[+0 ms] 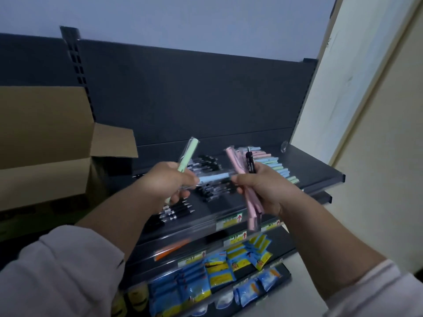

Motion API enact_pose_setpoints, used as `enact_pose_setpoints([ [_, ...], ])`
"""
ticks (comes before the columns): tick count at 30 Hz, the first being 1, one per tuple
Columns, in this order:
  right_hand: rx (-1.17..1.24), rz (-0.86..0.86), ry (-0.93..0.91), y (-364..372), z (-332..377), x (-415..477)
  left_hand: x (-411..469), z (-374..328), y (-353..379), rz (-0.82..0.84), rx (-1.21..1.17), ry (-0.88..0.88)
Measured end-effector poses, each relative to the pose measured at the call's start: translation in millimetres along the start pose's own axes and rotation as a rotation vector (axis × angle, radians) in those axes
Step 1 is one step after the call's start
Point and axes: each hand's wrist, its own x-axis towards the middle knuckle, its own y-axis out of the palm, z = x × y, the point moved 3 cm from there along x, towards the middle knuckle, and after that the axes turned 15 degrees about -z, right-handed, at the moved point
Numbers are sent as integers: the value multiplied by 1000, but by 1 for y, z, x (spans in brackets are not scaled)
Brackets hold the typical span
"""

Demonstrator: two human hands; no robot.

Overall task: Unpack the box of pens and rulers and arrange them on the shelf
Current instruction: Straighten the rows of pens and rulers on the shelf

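Left hand: fingers clamped round a green pen in a clear sleeve, tilted upward; thumb and forefinger also meet one end of a blue pen.
Right hand: fingers curled tight on a bunch of pink pens and a black pen; its thumb is at the blue pen's other end.
Blue pen: level between the two hands, above the shelf; which hand bears it, I cannot tell.
Already placed: a black row mid-shelf and a pastel row to the right.
Box: open, at the left end of the shelf; no rulers seen.
Risk, handover: both hands are full, so the blue pen could slip as it passes and fall onto the black row, scattering it.
Risk, bunch: the slick sleeves could let a pink pen slide out below the right hand, over the front edge.
Risk, sorting: the black pen rides with the pinks and could land in the wrong row.
Surface: dark metal, smooth, with a clear front lip and price labels; pens could roll.
Room: dim; dark back panel, cream wall to the right, blue and yellow packets on lower shelves.
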Motion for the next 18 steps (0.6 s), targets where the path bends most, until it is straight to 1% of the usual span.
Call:
enact_pose_setpoints([
  [2, -229, -83, -189, -6, 10, 16, 16, -2, 11, 1, 25, -20],
  [4, -417, -101, -352, -9, 21, 32, 31, -7, 24, 29, 61, -15],
  [7, -558, -12, -423, -9, 30, 56, 53, -17, 45, 104, 81, -5],
  [10, -665, 54, -421, -12, 33, 80, 70, -26, 66, 156, 33, -22],
  [13, -642, 143, -366, -16, 29, 101, 88, -29, 83, 120, -30, -61],
  [15, -629, 182, -309, -20, 21, 115, 98, -29, 96, 100, -30, -74],
  [17, -557, 200, -262, -25, 15, 132, 107, -31, 111, 103, -53, -84],
  [18, -452, 215, -214, -28, 13, 143, 113, -33, 119, 101, -81, -101],
])
